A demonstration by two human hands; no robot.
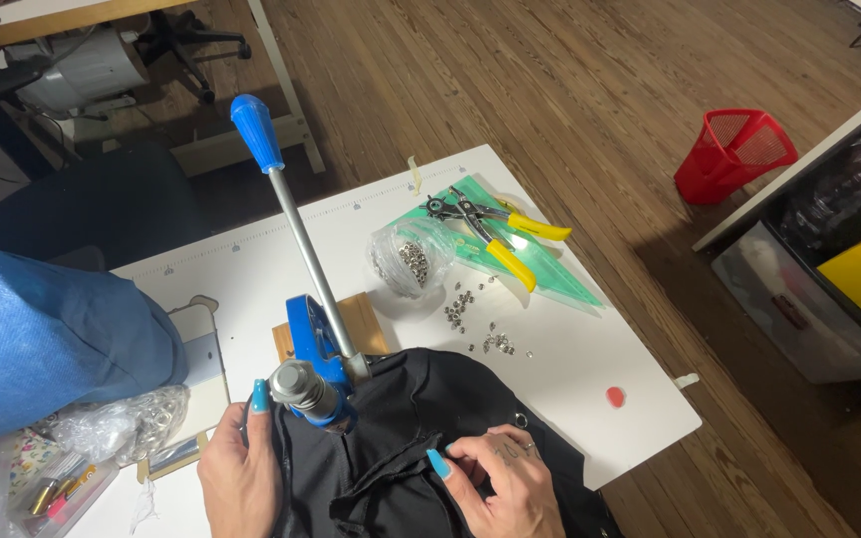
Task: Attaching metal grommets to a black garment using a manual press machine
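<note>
On a white table, over a brown plank floor, viewed from above:

Black garment: bunched at the near edge of the table, part of it pushed under the head of the press. One small metal eyelet sits in the cloth near the right hand.

Hand press: blue body on a small wooden block, with a long metal lever tilted up and away, ending in a blue grip. Its metal head stands over the cloth.

Left hand: lies beside the press, fingers loosely curled against its near side and the edge of the cloth, index finger raised along the metal head. Whether it clasps anything cannot be told.

Right hand: rests on the garment, fingers bent, thumb and fingertips pinching a fold of the cloth.

Clear bag of metal eyelets: behind the press, open at the top. Loose eyelets are scattered just beside it.

Punch pliers with yellow handles: lie on a green triangular ruler at the far right of the table.

Red basket: tipped on the floor, well apart from the table.

Blue fabric: heaped at the left edge, above crumpled clear plastic bags.
</note>
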